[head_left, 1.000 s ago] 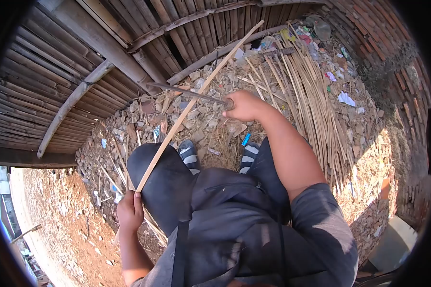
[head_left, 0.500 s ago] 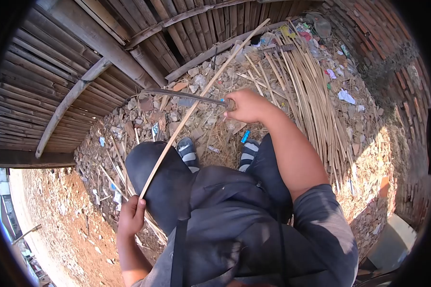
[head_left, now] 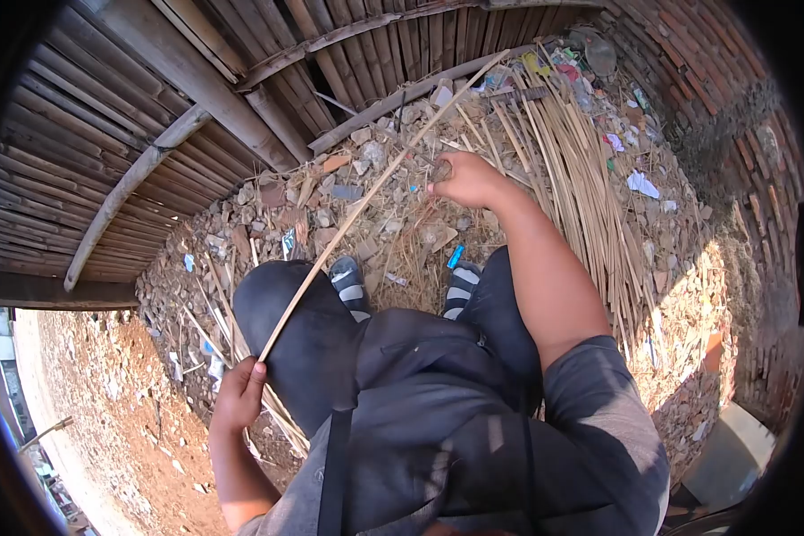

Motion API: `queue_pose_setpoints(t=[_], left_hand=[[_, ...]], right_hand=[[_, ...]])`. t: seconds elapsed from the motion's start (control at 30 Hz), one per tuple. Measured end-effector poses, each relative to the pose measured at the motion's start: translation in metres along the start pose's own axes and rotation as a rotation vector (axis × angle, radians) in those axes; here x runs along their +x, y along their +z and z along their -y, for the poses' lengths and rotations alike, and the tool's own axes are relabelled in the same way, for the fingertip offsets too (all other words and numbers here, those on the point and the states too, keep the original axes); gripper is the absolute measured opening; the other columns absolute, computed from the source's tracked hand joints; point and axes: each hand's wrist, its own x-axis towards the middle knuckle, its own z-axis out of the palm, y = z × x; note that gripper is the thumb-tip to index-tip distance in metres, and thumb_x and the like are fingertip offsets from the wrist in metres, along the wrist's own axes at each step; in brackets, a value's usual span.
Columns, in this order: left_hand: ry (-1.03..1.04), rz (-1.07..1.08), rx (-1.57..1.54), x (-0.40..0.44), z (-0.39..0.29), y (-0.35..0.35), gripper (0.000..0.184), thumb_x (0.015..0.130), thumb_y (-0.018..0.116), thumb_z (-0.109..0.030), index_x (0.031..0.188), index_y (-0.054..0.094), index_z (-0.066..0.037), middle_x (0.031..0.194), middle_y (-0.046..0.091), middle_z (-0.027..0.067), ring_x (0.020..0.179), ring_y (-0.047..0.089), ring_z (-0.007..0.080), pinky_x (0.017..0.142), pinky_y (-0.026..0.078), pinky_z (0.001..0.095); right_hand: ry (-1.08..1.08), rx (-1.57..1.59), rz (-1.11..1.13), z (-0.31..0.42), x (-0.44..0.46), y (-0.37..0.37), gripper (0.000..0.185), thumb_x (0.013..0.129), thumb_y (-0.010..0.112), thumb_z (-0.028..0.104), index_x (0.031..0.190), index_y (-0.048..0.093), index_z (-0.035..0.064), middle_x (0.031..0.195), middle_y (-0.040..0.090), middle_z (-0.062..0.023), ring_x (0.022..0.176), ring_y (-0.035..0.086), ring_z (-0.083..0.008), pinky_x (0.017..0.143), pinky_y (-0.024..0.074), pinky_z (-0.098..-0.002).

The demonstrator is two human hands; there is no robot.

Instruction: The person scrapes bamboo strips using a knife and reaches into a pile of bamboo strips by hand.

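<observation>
A long, thin bamboo strip (head_left: 342, 233) slants across the view, from beside my left knee up towards the bamboo wall. My left hand (head_left: 239, 393) is closed on its near end, thumb on top. In my right hand (head_left: 475, 182) is the handle of a long-bladed knife (head_left: 442, 170), closed in the fingers beside the strip's upper half. The blade is smeared and points up and left; whether it touches the strip I cannot tell.
A bundle of bamboo strips (head_left: 590, 196) lies on the rubble to the right. A slatted bamboo wall (head_left: 89, 143) rises at left and a brick wall (head_left: 732, 116) at right. A blue lighter-like object (head_left: 456, 256) lies near my sandalled feet.
The knife blade has swung upward and is now blurred, where before it lay clearly across the strip. My right hand has moved slightly up and right. My left hand keeps hold of the strip.
</observation>
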Motion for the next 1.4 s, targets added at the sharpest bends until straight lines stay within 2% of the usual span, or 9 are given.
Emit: queue_pose_setpoints(t=[0.1,0.23,0.5,0.7,0.97,1.1,1.3,1.33,1.4], left_hand=[[-0.058,0.047,-0.049,0.000,0.004,0.000,0.047,0.109,0.053,-0.039,0.080,0.050,-0.002,0.065,0.044,0.0029,0.066,0.040,0.0123,0.059,0.038,0.0331],[0.038,0.050,-0.075,0.007,0.012,0.000,0.047,0.109,0.053,-0.040,0.079,0.051,-0.004,0.066,0.043,-0.0003,0.067,0.040,0.0096,0.059,0.037,0.0305],[-0.010,0.024,-0.078,0.004,0.006,0.001,0.049,0.109,0.052,-0.042,0.079,0.055,-0.003,0.066,0.048,0.0001,0.067,0.043,0.0098,0.060,0.038,0.0294],[-0.053,0.054,-0.101,0.004,0.001,0.000,0.049,0.109,0.051,-0.041,0.079,0.054,-0.002,0.066,0.047,0.0001,0.067,0.042,0.0102,0.060,0.038,0.0302],[-0.028,0.039,-0.085,0.006,0.007,-0.001,0.050,0.109,0.051,-0.042,0.078,0.052,-0.003,0.067,0.046,-0.0009,0.068,0.041,0.0103,0.060,0.037,0.0307],[-0.071,0.061,-0.104,0.006,0.005,-0.002,0.051,0.109,0.051,-0.044,0.078,0.052,-0.004,0.068,0.046,-0.0013,0.068,0.041,0.0102,0.061,0.038,0.0306],[-0.092,0.092,-0.142,0.008,0.016,-0.003,0.052,0.109,0.050,-0.047,0.078,0.053,-0.005,0.068,0.046,-0.0026,0.068,0.041,0.0094,0.061,0.038,0.0299],[-0.093,0.088,-0.143,0.008,0.017,-0.003,0.052,0.109,0.050,-0.046,0.078,0.053,-0.005,0.068,0.046,-0.0030,0.068,0.041,0.0092,0.061,0.038,0.0297],[-0.094,0.087,-0.144,0.008,0.017,-0.004,0.052,0.109,0.050,-0.046,0.078,0.053,-0.005,0.068,0.046,-0.0037,0.068,0.041,0.0088,0.061,0.038,0.0292]], right_hand=[[-0.180,-0.084,-0.017,0.007,-0.011,0.021,0.065,0.083,0.079,0.037,0.134,0.063,-0.0002,0.115,0.071,-0.0265,0.109,0.068,-0.0405,0.096,0.0529,-0.0448],[-0.220,-0.115,0.245,0.047,-0.032,0.009,0.062,0.083,0.079,0.039,0.130,0.066,0.0013,0.113,0.072,-0.0266,0.108,0.069,-0.0401,0.096,0.0529,-0.0456],[-0.148,-0.004,-0.067,0.001,0.000,0.013,0.066,0.082,0.080,0.038,0.134,0.064,0.0000,0.125,0.067,-0.0286,0.118,0.065,-0.0408,0.102,0.0510,-0.0435],[-0.210,-0.070,0.094,0.028,-0.022,0.018,0.053,0.083,0.078,0.034,0.126,0.069,0.0059,0.117,0.071,-0.0241,0.113,0.067,-0.0407,0.099,0.0525,-0.0456],[-0.011,0.081,-0.011,-0.003,0.010,0.004,0.061,0.082,0.079,0.035,0.133,0.065,0.0050,0.121,0.070,-0.0247,0.115,0.066,-0.0389,0.100,0.0514,-0.0441],[-0.082,-0.039,-0.064,-0.006,0.006,0.018,0.059,0.083,0.078,0.035,0.133,0.066,0.0056,0.122,0.070,-0.0235,0.115,0.066,-0.0391,0.099,0.0523,-0.0458],[-0.204,-0.130,0.139,0.041,-0.028,0.016,0.058,0.081,0.081,0.036,0.126,0.068,0.0022,0.118,0.069,-0.0289,0.113,0.066,-0.0419,0.098,0.0522,-0.0465],[-0.215,-0.122,0.155,0.036,-0.021,0.014,0.060,0.082,0.079,0.037,0.130,0.067,0.0031,0.123,0.069,-0.0244,0.116,0.066,-0.0389,0.101,0.0515,-0.0458],[-0.167,-0.043,0.042,0.005,0.005,0.021,0.065,0.082,0.079,0.038,0.133,0.064,0.0010,0.125,0.068,-0.0256,0.118,0.066,-0.0385,0.102,0.0510,-0.0448]])
